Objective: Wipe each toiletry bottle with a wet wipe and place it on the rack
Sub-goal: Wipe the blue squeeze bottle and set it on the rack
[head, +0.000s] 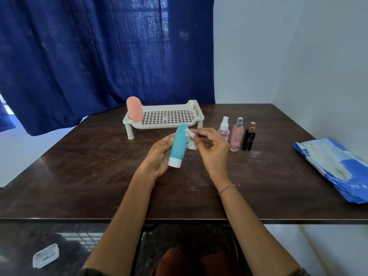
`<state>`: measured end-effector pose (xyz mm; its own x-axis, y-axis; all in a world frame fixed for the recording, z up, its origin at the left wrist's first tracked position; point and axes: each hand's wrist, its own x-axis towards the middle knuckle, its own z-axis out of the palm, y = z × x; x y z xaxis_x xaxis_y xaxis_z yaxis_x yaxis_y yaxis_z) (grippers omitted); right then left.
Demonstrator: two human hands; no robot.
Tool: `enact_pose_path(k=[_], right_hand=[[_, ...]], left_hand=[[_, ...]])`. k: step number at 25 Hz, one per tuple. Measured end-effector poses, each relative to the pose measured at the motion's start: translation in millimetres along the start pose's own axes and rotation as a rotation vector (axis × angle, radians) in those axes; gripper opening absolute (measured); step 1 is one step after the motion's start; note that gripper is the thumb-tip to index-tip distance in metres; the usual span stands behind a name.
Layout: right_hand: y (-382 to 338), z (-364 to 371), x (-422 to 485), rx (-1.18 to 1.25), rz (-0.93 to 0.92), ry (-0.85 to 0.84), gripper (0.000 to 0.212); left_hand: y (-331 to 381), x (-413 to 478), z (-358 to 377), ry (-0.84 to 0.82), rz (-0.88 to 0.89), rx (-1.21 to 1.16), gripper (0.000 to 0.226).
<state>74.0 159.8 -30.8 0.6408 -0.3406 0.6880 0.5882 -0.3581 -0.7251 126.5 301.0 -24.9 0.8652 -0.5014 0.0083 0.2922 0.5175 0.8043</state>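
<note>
Teal plastic, matte and smooth, forms the teal bottle, which is held just above the table near its front middle. It is tilted, with the white cap toward the person and the rounded end away. The lower body is gripped by the left hand, fingers curled behind it and thumb laid on the front. A crumpled wet wipe is pinched in the fingertips of the right hand and pressed against the bottle's upper right side.

The wiping step for this bottle is judged to be in hand.

To the right, a blue wipes pack is laid flat. Further back, three spray bottles are stood in a row, apparently not yet wiped. Farthest, the rack is seen with a pink bottle upright at its left end.

Next, the wipe would probably need to be carried round the remaining surface. The bottle could then be set upright on the perforated shelf beside the pink one, without that one being knocked.
</note>
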Motion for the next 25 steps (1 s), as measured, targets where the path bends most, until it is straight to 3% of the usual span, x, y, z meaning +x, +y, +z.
enact_pose_path(k=[3, 9, 15, 18, 25], right_hand=[[2, 2, -2, -0.014, 0.006, -0.08, 0.019], [7, 6, -4, -0.138, 0.035, -0.329, 0.018], [12, -1, 0, -0.461, 0.024, -0.193, 0.018], [16, 1, -1, -0.626, -0.007, -0.22, 0.022], [20, -1, -3, -0.673, 0.053, -0.286, 0.03]], left_hand=[[1, 2, -4, 0.023, 0.037, -0.002, 0.026], [1, 9, -6, 0.238, 0.253, -0.015, 0.028], [1, 10, -6, 0.325, 0.367, 0.075, 0.038], [0, 10, -5, 0.327, 0.392, 0.1, 0.04], [-2, 11, -7, 0.314, 0.416, 0.155, 0.041]])
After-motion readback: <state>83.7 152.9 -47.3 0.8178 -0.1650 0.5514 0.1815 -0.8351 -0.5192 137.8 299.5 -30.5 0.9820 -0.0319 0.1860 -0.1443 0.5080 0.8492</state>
